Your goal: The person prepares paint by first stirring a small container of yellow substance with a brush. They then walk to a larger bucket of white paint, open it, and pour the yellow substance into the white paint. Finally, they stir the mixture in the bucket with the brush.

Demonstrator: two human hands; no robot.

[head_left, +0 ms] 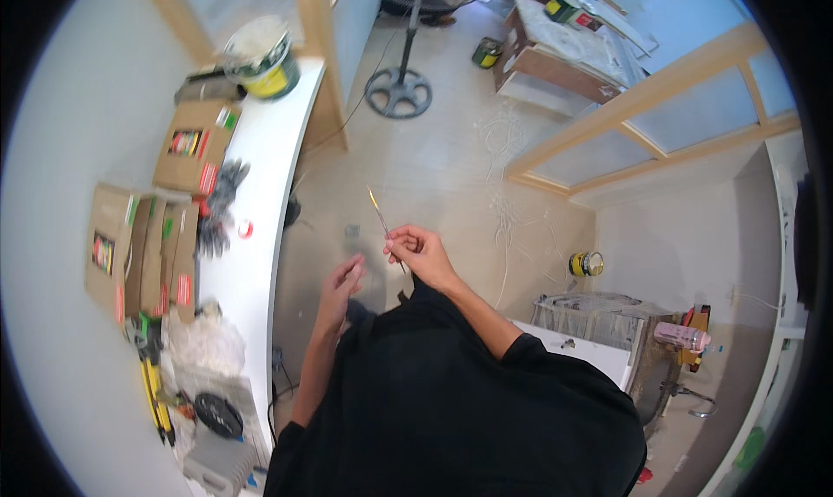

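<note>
In front of my body, my right hand (pixel 415 250) is closed in a pinch round a slim paintbrush (pixel 378 209). The brush slants up and to the left, with a golden tip and a darker lower end that sticks out below my fingers. Lower and to the left is my left hand (pixel 341 287), slightly blurred, its thumb and fingers drawn together. Whether anything small is between those fingers, I cannot make out. The two hands are apart, both over the floor (pixel 442 167).
Along the left runs a white counter (pixel 295 107) with a paint bucket (pixel 265 63), cardboard boxes (pixel 195 141), grey gloves (pixel 227 185) and tools. A stand fan (pixel 399 89) and dusty table (pixel 573 46) stand ahead. At right are a wood-framed panel (pixel 642 120) and a tin (pixel 586 264).
</note>
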